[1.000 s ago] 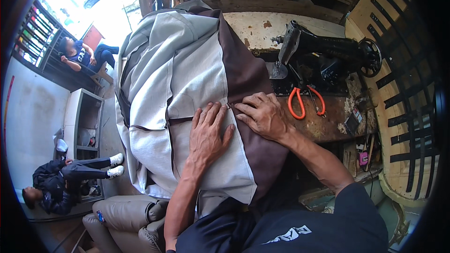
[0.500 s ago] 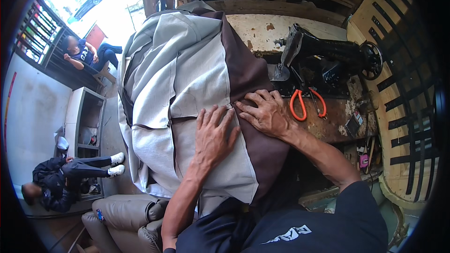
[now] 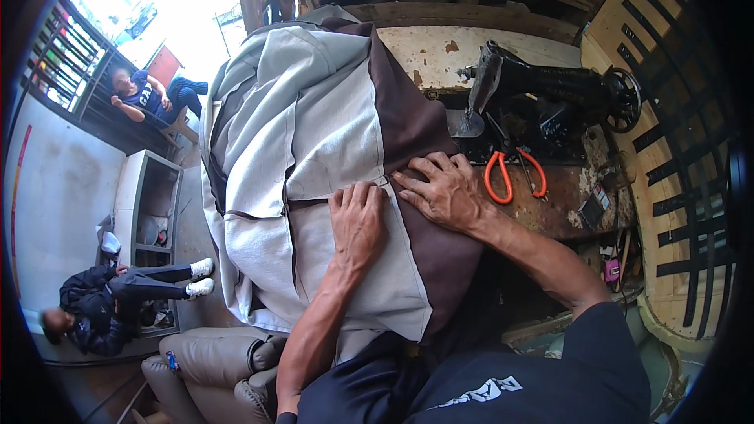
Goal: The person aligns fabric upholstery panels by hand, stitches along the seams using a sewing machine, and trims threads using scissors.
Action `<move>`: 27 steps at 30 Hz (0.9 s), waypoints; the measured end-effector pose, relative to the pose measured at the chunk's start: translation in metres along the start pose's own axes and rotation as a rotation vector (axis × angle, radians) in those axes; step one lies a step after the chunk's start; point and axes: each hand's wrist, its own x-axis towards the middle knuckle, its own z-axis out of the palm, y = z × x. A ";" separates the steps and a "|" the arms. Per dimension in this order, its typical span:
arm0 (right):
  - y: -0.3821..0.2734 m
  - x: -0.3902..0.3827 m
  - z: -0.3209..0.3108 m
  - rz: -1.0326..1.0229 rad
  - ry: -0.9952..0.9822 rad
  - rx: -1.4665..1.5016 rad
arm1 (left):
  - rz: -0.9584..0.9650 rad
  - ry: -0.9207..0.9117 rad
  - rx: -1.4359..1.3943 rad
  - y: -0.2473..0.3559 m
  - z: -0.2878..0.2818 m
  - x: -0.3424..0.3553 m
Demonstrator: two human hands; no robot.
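A large sewn cloth of light grey (image 3: 330, 122) and dark maroon (image 3: 428, 275) panels is spread before me, with seam edges showing. My left hand (image 3: 357, 224) is on the light part, fingers curled together into the cloth by a crosswise seam. Just right of it, my right hand (image 3: 444, 196) rests where the two colours meet, its fingers bent and apart. Orange-handled scissors (image 3: 500, 175) lie beside that hand, below a black sewing machine (image 3: 565, 90).
Two people sit at the left, one on a chair (image 3: 141, 98), another lower down in dark clothes (image 3: 102, 302). A white cabinet (image 3: 129, 196) stands between them. Grey padded cushions (image 3: 204, 357) are at lower left; a wooden webbed frame (image 3: 664, 204) stands at right.
My left hand's fingers, flatter and more spread earlier, have curled in. My right hand stays at the colour boundary with little change.
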 end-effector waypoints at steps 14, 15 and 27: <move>0.007 -0.002 0.003 0.004 -0.006 0.006 | -0.058 -0.066 -0.272 0.001 -0.008 0.007; 0.005 -0.001 0.002 0.008 -0.012 -0.017 | -0.057 -0.067 -0.270 -0.002 -0.008 0.012; 0.004 0.001 -0.003 -0.005 -0.054 -0.052 | 0.077 0.041 0.001 -0.016 0.005 0.021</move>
